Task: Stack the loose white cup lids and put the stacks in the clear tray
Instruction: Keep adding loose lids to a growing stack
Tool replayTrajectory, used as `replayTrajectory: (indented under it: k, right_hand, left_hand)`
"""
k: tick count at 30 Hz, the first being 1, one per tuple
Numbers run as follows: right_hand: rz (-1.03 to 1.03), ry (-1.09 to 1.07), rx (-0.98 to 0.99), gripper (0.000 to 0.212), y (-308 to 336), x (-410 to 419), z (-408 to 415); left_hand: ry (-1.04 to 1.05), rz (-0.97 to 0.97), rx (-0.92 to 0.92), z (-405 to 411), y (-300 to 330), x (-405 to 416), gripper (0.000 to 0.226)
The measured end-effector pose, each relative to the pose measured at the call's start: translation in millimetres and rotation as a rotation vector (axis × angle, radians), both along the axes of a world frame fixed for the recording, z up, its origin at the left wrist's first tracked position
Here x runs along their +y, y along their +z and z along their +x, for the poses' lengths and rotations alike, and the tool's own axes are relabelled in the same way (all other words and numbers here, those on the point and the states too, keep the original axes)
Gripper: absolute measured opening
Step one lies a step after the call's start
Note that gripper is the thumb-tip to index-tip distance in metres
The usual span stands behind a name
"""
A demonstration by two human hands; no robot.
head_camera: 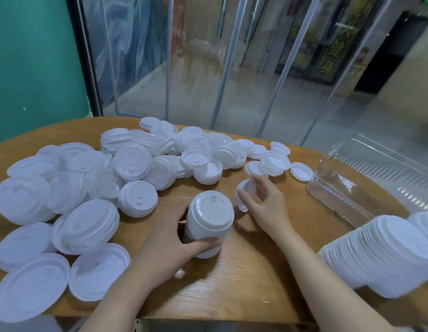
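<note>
Soft, even, fairly bright light; faint shadows. Wide-angle bending warps the edges. Slight blur throughout, strongest at lower right.

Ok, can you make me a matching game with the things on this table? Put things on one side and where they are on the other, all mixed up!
Things:
1. stack of lids
2. single lid
3. clear tray
4. loose lids

Places:
A. far right side of the wooden table
B. held in the right hand
C. spread over the left side of the table
D. gripped by the left hand

Pairs: 1-D, 2-B, 3-A, 4-C
</note>
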State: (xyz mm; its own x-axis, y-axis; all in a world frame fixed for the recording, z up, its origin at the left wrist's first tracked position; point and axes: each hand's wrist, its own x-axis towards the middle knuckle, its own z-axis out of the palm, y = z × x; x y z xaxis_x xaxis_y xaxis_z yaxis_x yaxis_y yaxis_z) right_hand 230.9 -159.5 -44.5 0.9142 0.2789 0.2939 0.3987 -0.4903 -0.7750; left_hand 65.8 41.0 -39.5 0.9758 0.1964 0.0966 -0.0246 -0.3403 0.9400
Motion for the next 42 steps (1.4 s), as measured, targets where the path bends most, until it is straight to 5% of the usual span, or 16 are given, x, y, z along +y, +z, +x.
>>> replayTrajectory:
  k: [4,22,32,42]
  right_hand:
    - [0.044,-0.039,0.055,0.047,-4,-18,-11]
    - [-0.29,0.03,0.065,0.082,-19,-59,-62]
    - [0.12,0.153,-0.081,0.066,53,-18,-72]
    - [-0.054,0.387,-0.164,0.064,62,22,-85]
  left_hand:
    - [0.007,0.004,0.009,1,0,0,0.071]
    - [0.002,0.017,0.003,-2,0,0,0.066]
    - [0.01,0.014,-0.013,-3,-1,-1,0.071]
    - [-0.009,-0.043,-0.007,-4,2,-2,0.069]
